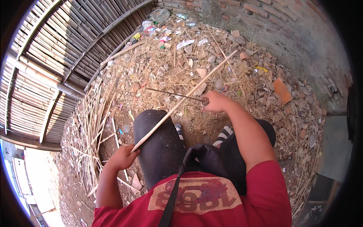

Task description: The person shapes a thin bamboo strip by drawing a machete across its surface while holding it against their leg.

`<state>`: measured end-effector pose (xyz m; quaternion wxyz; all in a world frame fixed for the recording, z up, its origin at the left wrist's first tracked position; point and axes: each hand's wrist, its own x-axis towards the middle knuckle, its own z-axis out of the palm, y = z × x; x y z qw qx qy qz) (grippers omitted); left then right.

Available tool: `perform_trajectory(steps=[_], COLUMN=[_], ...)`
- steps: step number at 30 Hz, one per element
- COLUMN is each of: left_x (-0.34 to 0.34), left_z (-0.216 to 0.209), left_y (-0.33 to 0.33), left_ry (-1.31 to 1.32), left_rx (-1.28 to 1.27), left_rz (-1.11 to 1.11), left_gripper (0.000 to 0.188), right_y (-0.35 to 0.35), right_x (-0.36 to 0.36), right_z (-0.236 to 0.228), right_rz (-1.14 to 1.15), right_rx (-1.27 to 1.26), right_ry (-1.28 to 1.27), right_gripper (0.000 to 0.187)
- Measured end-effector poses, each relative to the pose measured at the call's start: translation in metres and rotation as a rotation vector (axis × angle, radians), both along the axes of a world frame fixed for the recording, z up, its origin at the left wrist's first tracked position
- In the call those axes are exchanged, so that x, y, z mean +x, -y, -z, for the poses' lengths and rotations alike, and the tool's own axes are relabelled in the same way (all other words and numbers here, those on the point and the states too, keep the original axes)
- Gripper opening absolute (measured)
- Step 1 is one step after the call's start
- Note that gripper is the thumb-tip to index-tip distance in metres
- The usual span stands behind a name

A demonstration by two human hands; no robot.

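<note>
Across left knee, pale stick, slim knife, inverted shirt numerals

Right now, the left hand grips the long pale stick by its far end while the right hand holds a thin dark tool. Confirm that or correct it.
Wrong end: the head view shows the left hand gripping the long pale stick by its near end. The right hand does hold a thin dark tool.
</note>
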<state>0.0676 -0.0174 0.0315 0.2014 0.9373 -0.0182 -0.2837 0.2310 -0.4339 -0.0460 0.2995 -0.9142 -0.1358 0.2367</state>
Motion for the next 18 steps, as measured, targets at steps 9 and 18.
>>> perform_trajectory(steps=[9, 18], left_x=[-0.013, -0.024], left_z=[0.006, 0.012], left_y=[0.002, -0.001], left_ry=[0.017, 0.140], left_rx=[0.014, 0.004], left_rz=[-0.061, -0.064], left_gripper=[0.033, 0.031], right_y=[-0.031, -0.043], right_x=[-0.024, -0.030], right_z=[-0.009, -0.033], right_rz=[-0.056, -0.098], right_rx=[-0.058, -0.136], right_ry=[0.108, 0.188], right_gripper=[0.030, 0.032])
